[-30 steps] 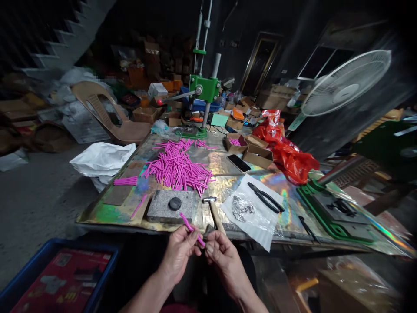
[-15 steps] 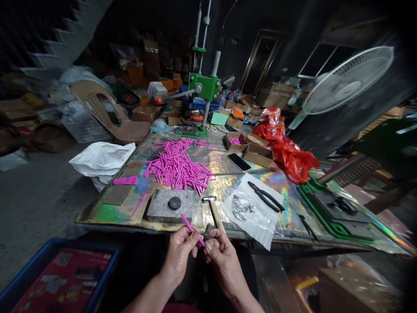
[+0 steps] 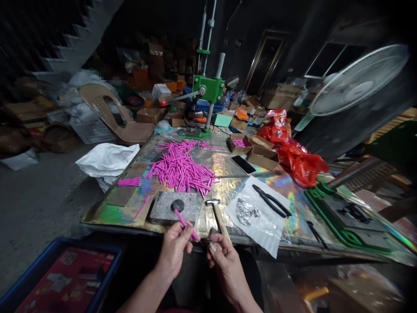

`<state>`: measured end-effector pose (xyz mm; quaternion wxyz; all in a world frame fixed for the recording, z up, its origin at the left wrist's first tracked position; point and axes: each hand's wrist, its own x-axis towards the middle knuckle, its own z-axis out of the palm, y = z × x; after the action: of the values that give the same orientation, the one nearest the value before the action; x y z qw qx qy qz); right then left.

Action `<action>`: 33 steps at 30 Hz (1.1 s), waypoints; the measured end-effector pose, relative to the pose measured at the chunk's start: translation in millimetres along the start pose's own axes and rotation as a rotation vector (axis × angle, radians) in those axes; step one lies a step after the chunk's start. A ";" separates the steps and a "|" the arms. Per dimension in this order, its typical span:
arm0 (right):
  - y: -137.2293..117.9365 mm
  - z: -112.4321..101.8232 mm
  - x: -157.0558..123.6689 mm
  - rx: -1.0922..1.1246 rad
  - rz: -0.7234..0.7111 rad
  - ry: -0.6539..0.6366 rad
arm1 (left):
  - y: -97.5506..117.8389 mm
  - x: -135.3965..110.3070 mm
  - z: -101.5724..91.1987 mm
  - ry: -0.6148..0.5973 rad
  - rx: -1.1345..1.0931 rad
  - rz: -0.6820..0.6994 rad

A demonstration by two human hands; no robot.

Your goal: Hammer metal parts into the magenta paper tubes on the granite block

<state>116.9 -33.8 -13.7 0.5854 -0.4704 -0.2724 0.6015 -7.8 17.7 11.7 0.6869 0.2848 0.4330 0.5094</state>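
In my left hand, closed in a pinch, is a thin pink tube-like stick. Its far end points at a round black disc on a grey stone block. My right hand is to the right, apart from the stick, thumb and fingers pressed together. A small dark piece shows at its fingertips; I cannot tell whether it is held. Just beyond lies a hammer with a wooden handle. A big heap of pink sticks spreads behind the block.
Pliers and a clear bag of small parts lie on white sheeting at the right. Farther back are a phone, small cartons and a green hand press. A blue crate stands low at the left.
My right hand has come away from the stick's near end. My left hand keeps the stick, its far end now at the black disc. The whole view has shifted slightly.
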 end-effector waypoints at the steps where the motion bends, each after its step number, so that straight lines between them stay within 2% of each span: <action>1: 0.8 -1.8 0.2 -0.007 -0.004 0.005 | 3.8 5.3 -4.3 0.023 -0.003 0.030; 7: 7.6 -10.8 -0.6 -0.028 0.012 0.041 | 29.6 44.0 -31.1 0.183 0.108 0.321; 12: 9.8 -13.7 -0.7 -0.030 0.055 0.055 | 35.3 63.6 -37.5 0.196 0.266 0.450; 20: 13.3 -18.5 0.6 -0.051 0.067 0.052 | 23.9 73.3 -41.9 0.169 0.381 0.494; 33: 12.2 -20.3 1.0 -0.034 0.106 0.095 | 26.5 69.3 -39.0 0.171 0.403 0.491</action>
<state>129.5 -39.5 -32.9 0.5569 -0.5219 -0.2293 0.6040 -46.9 89.8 -5.4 0.4345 0.4673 0.4996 0.5858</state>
